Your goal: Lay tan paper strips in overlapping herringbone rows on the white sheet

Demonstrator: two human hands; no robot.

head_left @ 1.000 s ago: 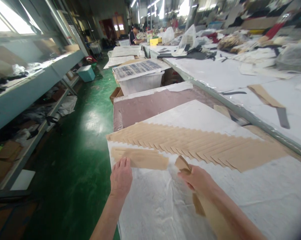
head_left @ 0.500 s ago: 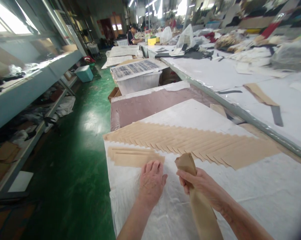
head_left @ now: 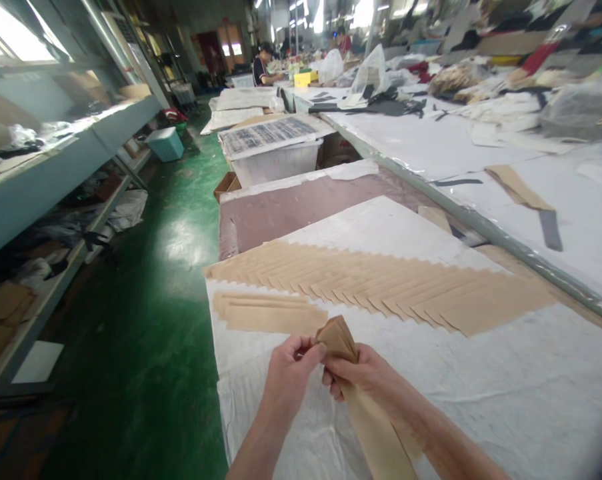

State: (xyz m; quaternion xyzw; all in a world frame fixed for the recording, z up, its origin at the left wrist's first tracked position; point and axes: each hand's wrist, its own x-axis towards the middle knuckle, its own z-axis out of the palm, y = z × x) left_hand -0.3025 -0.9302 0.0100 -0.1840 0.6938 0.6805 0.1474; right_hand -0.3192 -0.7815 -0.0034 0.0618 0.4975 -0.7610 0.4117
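A white-covered table (head_left: pixel 505 380) bears a long fan of overlapping tan strips (head_left: pixel 381 287) and, by its left edge, a shorter row of strips (head_left: pixel 271 317), which together leave little bare surface directly ahead of the hands. Over the table's near part is a tan bundle (head_left: pixel 368 417), probably light, limp and easily creased, best held near its gathered end: the right hand (head_left: pixel 363 373) wraps around it there, the left hand (head_left: pixel 291 373) pinching its edge.

A row of overlapping strips (head_left: pixel 381 283) lay on the sheet (head_left: pixel 505 380), behind a few strips (head_left: pixel 273 319) at left. A bin (head_left: pixel 275 164) stood beyond, a bench (head_left: pixel 71 165) left, a table (head_left: pixel 461 148) right.
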